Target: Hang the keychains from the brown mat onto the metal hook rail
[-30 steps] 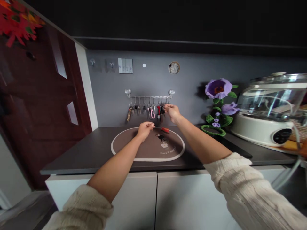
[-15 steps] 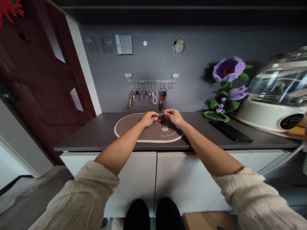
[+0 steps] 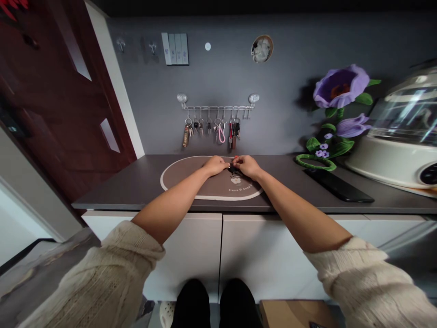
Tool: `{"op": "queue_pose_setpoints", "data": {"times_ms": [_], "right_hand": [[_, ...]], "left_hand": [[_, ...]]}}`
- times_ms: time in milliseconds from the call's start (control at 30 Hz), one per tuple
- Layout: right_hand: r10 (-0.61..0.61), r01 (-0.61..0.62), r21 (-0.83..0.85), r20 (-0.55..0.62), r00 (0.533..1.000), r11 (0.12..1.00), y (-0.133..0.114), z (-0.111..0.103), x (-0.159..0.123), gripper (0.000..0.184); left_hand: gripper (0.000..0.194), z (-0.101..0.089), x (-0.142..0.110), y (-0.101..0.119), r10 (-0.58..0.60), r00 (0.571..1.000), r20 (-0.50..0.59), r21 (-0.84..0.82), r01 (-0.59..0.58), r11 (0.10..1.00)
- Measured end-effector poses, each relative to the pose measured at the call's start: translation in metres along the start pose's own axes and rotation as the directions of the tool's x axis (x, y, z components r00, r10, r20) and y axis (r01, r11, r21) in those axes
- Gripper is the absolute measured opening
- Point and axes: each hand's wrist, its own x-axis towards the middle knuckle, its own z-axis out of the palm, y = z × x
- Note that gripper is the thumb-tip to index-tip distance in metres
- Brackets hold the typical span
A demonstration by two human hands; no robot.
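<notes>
Over the brown oval mat (image 3: 180, 175), my two hands meet at a small bunch of keys (image 3: 234, 171), dark and metallic. My left hand (image 3: 216, 166) is closed, thumb and fingers pinching the left side of the bunch. From the right, my right hand (image 3: 247, 166) grips the bunch with curled fingers. A small red piece shows behind the right fingertips. The fingers hide much of the keys, so I cannot tell which part each hand pinches.
A clear hook rail (image 3: 218, 108) on the wall carries several key sets. To the right are a black phone (image 3: 337, 186), purple fabric flowers (image 3: 341, 93) and a white appliance (image 3: 385, 161) with a clear cover. The dark counter (image 3: 116, 182) has white cabinet doors below.
My hands have drawn slightly closer together at the keys. The view has shifted, so the wall and rail sit higher and the appliance is further right.
</notes>
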Motion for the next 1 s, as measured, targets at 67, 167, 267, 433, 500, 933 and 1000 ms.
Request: {"op": "queue_pose_setpoints", "data": {"times_ms": [67, 167, 267, 433, 500, 933, 1000], "right_hand": [[0.007, -0.006, -0.008, 0.011, 1.000, 1.000, -0.001, 0.000, 0.000, 0.003], [0.011, -0.011, 0.006, 0.026, 1.000, 1.000, -0.002, 0.000, 0.000, 0.003], [0.019, -0.022, 0.048, 0.055, 0.998, 0.999, -0.002, -0.001, 0.000, 0.005], [0.056, -0.072, 0.171, 0.093, 0.994, 0.983, -0.007, -0.002, -0.003, 0.004], [0.079, -0.102, 0.222, 0.112, 0.991, 0.970, -0.010, -0.003, -0.004, 0.005], [0.112, -0.198, 0.475, 0.203, 0.973, 0.858, -0.023, -0.009, -0.007, 0.010], [0.106, -0.197, 0.508, 0.203, 0.973, 0.839, -0.027, -0.010, -0.009, 0.010]], "left_hand": [[0.024, 0.000, -0.001, 0.001, -0.031, 0.999, 0.014, -0.031, 0.031, 0.999], [0.022, -0.001, -0.003, 0.002, -0.044, 0.999, 0.019, -0.105, 0.046, 0.993], [0.018, -0.001, -0.004, 0.003, -0.040, 0.999, 0.023, -0.181, 0.043, 0.983], [0.012, -0.003, -0.007, 0.005, -0.017, 0.999, 0.027, -0.289, 0.024, 0.957], [0.012, -0.003, -0.007, 0.006, 0.000, 1.000, 0.016, -0.320, 0.005, 0.948], [0.018, -0.006, -0.002, 0.009, 0.076, 0.987, -0.140, -0.501, -0.137, 0.854], [0.017, -0.007, -0.002, 0.010, 0.070, 0.984, -0.161, -0.520, -0.145, 0.842]]}}
